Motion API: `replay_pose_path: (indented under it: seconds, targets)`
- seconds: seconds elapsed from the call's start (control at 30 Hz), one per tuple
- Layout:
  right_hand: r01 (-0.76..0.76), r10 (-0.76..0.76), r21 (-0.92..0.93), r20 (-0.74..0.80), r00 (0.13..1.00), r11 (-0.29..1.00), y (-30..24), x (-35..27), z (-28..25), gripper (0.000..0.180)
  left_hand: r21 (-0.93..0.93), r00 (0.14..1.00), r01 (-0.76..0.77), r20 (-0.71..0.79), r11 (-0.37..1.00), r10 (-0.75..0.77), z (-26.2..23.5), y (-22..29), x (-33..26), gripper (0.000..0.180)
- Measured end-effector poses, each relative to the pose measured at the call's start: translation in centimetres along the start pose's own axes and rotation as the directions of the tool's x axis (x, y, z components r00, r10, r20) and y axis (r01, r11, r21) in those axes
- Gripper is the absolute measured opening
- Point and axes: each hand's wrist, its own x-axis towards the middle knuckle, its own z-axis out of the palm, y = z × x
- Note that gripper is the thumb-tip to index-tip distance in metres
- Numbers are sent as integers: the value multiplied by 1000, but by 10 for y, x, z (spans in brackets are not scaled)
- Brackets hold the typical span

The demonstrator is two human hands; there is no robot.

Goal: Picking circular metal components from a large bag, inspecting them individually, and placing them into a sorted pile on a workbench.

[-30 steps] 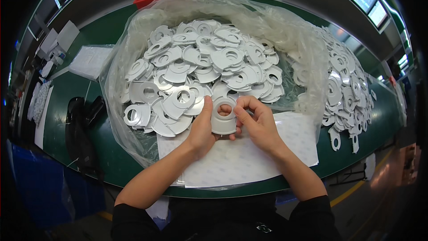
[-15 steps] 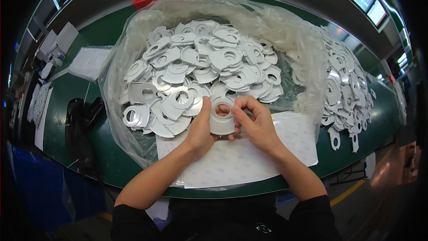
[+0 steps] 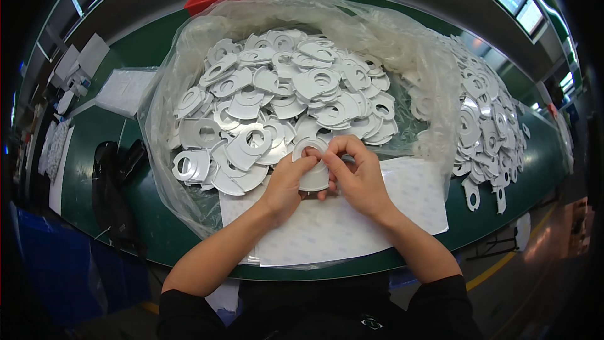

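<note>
Black object (image 3: 113, 182) at left table edge, shape unclear. Clear bag (image 3: 189, 63) open, heaped with white ring plates (image 3: 283, 94). Left hand (image 3: 286, 186) and right hand (image 3: 358, 179) both pinch one white ring part (image 3: 313, 173) over white sheet (image 3: 352, 226), fingers hiding its rim. Loose plate pile (image 3: 484, 126) right, bare sheet beside.

Both forearms entered from the lower edge and converged at centre. Left hand (image 3: 288, 184) and right hand (image 3: 357, 176) met fingertip to fingertip, thumbs and index fingers pinched together. Wrists were slightly bent, palms faced inward, dark sleeves were pushed up to the elbows.
</note>
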Motion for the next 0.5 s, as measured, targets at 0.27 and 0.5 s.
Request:
replay_pose_path:
  seconds: [0.27,0.5]
  targets:
    - [72,-73,-12,-116,991,997,-4,-1,8,17,-56,997,-79,-18,995,78,-4,-6,1,21]
    - [-89,93,62,-61,994,994,-8,3,-3,15,21,994,-110,3,994,110,-1,-7,1,24]
